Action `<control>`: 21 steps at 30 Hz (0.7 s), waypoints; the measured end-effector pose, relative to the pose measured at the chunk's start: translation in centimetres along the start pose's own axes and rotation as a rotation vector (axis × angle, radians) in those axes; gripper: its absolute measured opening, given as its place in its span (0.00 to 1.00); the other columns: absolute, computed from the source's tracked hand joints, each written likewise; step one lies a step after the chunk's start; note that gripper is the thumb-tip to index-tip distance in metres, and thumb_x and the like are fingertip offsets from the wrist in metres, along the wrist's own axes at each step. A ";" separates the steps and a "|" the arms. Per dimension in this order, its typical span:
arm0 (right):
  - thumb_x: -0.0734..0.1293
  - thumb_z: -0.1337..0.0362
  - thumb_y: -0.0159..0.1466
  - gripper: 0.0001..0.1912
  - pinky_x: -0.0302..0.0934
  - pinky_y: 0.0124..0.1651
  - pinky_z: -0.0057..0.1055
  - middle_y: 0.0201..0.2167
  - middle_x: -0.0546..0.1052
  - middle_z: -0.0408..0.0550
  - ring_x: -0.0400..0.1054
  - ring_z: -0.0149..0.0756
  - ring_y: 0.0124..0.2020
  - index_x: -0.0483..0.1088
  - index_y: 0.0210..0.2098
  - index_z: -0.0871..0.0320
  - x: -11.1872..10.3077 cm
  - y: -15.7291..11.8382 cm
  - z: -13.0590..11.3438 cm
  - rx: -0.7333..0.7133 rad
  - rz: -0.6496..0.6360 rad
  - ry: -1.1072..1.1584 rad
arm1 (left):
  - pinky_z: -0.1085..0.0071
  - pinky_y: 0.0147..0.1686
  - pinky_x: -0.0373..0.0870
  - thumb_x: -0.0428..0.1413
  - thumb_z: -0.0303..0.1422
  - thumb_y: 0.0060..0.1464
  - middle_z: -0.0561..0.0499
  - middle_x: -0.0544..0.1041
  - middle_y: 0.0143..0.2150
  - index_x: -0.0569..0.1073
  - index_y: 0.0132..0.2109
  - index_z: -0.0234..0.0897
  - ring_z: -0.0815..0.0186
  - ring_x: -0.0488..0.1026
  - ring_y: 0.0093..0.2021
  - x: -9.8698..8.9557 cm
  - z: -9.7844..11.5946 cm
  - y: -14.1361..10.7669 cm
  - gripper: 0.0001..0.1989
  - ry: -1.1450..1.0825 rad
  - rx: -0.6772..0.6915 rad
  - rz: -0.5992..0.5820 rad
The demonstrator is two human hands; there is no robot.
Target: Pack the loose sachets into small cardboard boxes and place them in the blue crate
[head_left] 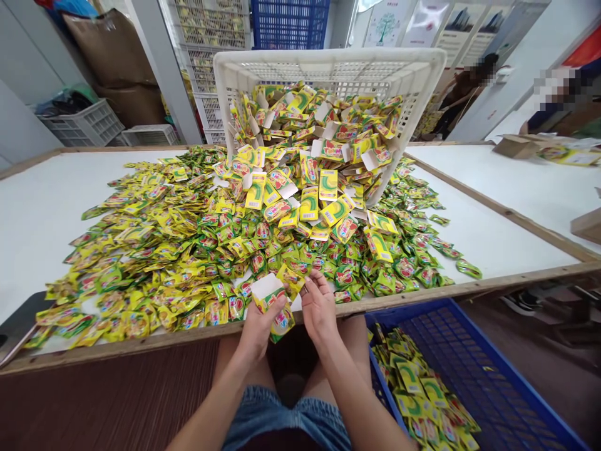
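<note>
My left hand point(258, 329) is closed around a small yellow-green printed carton point(270, 294), with its white flap standing open. At the table's front edge my right hand point(320, 308) pinches the end of a yellow candy packet point(290, 279) close to the carton. Just beyond both hands spreads a heap of yellow and green candy packets point(154, 238). A white plastic crate point(328, 57) lies tipped toward me, and small flat cartons point(308, 203) spill from it onto the packets.
A blue crate point(488, 369) with filled cartons point(422, 388) sits low on my right. Wooden strips point(498, 213) edge the white table point(28, 188). A dark flat device point(21, 326) lies at the left corner. Stacked crates point(213, 37) stand behind; people are farther back right.
</note>
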State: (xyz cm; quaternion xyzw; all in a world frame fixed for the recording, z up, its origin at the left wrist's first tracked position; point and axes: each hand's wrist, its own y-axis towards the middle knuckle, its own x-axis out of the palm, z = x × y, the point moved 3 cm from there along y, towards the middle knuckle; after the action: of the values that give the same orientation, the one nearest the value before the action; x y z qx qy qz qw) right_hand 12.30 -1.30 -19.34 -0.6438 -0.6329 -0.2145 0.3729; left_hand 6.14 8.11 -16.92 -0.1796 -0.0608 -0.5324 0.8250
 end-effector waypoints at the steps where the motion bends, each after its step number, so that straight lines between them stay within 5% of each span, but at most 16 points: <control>1: 0.69 0.64 0.50 0.14 0.62 0.47 0.34 0.35 0.71 0.43 0.68 0.32 0.37 0.64 0.35 0.55 0.0 -0.2 0.1 0.015 -0.006 0.009 | 0.69 0.42 0.69 0.61 0.34 0.44 0.45 0.78 0.43 0.73 0.47 0.34 0.62 0.75 0.41 0.1 0.0 0.0 0.20 -0.007 -0.014 -0.017; 8: 0.70 0.66 0.48 0.15 0.60 0.43 0.28 0.34 0.72 0.42 0.66 0.31 0.37 0.69 0.37 0.56 -1.0 -0.4 -0.8 0.044 -0.047 -0.133 | 0.67 0.43 0.69 0.62 0.35 0.43 0.43 0.77 0.44 0.74 0.46 0.34 0.59 0.75 0.41 -0.6 0.8 0.3 0.21 0.087 -0.037 -0.084; 12: 0.66 0.57 0.55 0.12 0.60 0.31 0.27 0.30 0.73 0.44 0.65 0.32 0.30 0.71 0.35 0.57 -1.7 0.4 -2.7 0.081 -0.192 -0.404 | 0.67 0.45 0.67 0.63 0.36 0.41 0.44 0.78 0.43 0.76 0.42 0.34 0.57 0.73 0.44 -0.9 1.5 0.8 0.19 0.285 -0.011 -0.160; 16: 0.69 0.59 0.51 0.13 0.59 0.32 0.27 0.30 0.73 0.43 0.65 0.34 0.31 0.70 0.35 0.58 -1.3 1.9 -5.3 -0.090 -0.355 -0.792 | 0.65 0.43 0.67 0.63 0.36 0.40 0.45 0.78 0.41 0.75 0.43 0.34 0.57 0.74 0.42 0.3 1.3 1.9 0.20 0.346 -0.038 -0.274; 21: 0.68 0.61 0.54 0.11 0.61 0.38 0.31 0.31 0.73 0.44 0.65 0.36 0.33 0.69 0.36 0.57 -0.4 3.4 -8.8 -0.318 -0.261 -0.805 | 0.69 0.35 0.68 0.63 0.35 0.40 0.47 0.77 0.29 0.74 0.37 0.32 0.63 0.74 0.31 2.8 0.0 4.3 0.15 0.283 -0.038 -0.382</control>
State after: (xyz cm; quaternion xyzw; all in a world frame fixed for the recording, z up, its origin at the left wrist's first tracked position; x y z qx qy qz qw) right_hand 17.28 -7.91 -14.75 -0.6399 -0.7626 -0.0867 -0.0368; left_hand 11.25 7.30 -17.07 -0.1040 0.0325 -0.6996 0.7062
